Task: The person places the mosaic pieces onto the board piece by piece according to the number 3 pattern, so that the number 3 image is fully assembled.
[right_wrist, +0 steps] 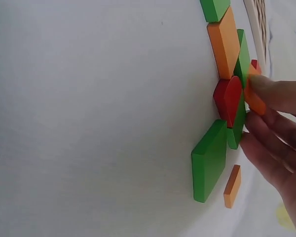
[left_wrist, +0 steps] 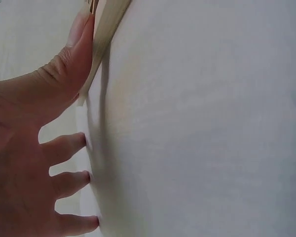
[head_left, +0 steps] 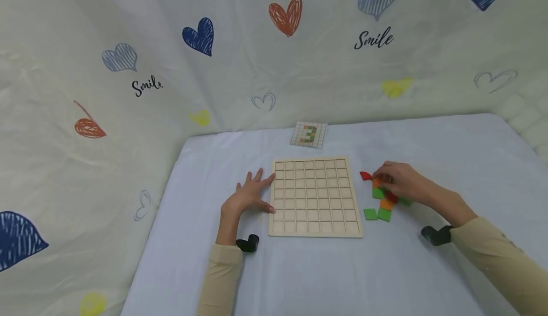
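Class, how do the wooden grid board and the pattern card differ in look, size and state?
The board is plain pale wood; the card shows green and orange squares. The board is larger, the card smaller. The left hand touches the board; no hand touches the card. Both carry a grid of squares.

Tabletop [head_left: 308, 275] is covered in white cloth. Wooden grid board [head_left: 316, 197] lies flat on it, recesses bare. Pattern card [head_left: 309, 134] — orange and green squares on a pale grid — lies beyond the board, near the far edge. Loose pieces right of the board: green square tile [head_left: 370, 214] just beside a second green tile [head_left: 384, 214], which touches an orange tile [head_left: 386, 204]. Curved red piece [right_wrist: 230, 101] sits among the cluster — can't tell if any overlap. Small red piece [head_left: 366, 176] is nearest the board.
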The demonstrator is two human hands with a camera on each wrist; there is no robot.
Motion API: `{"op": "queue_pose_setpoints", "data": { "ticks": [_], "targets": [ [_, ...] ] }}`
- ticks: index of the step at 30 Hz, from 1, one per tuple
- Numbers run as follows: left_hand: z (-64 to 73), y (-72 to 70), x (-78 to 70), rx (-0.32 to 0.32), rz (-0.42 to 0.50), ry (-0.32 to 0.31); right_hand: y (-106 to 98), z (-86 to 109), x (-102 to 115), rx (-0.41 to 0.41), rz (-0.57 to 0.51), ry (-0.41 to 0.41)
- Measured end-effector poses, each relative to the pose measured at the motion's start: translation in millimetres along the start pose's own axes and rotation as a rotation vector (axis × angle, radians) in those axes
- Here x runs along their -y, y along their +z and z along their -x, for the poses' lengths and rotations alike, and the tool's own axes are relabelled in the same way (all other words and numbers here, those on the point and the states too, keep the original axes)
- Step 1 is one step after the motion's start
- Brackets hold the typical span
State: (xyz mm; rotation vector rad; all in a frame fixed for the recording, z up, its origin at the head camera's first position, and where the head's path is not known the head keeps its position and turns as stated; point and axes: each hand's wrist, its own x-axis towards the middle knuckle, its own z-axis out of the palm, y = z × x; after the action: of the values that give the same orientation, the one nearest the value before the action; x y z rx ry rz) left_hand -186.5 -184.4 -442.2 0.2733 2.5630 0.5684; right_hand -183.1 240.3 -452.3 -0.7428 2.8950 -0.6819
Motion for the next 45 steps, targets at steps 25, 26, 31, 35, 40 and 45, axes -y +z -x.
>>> {"op": "queue_pose_setpoints", "data": {
  "ticks": [25,26,31,35,40,45],
  "targets": [
    [0.0,4.0,1.9,-0.012,0.000,0.000,-1.9,-17.5,20.3,-0.032,-0.244,0.062],
    [0.4,4.0,1.4,-0.014,0.005,0.001,-1.0,-19.4,21.5,-0.027,-0.254,0.065],
    [2.0,4.4,-0.8,-0.026,0.019,0.008,3.7,-29.1,30.1,-0.010,-0.318,0.085],
    [2.7,4.7,-0.7,-0.024,0.020,0.007,9.0,-38.6,37.5,0.004,-0.355,0.088],
    [2.6,5.2,0.0,-0.024,0.022,0.011,13.6,-52.3,47.8,0.005,-0.348,0.089],
    [2.6,5.1,0.1,-0.021,0.025,0.014,18.0,-67.7,58.7,0.000,-0.367,0.101]
  ]
}}
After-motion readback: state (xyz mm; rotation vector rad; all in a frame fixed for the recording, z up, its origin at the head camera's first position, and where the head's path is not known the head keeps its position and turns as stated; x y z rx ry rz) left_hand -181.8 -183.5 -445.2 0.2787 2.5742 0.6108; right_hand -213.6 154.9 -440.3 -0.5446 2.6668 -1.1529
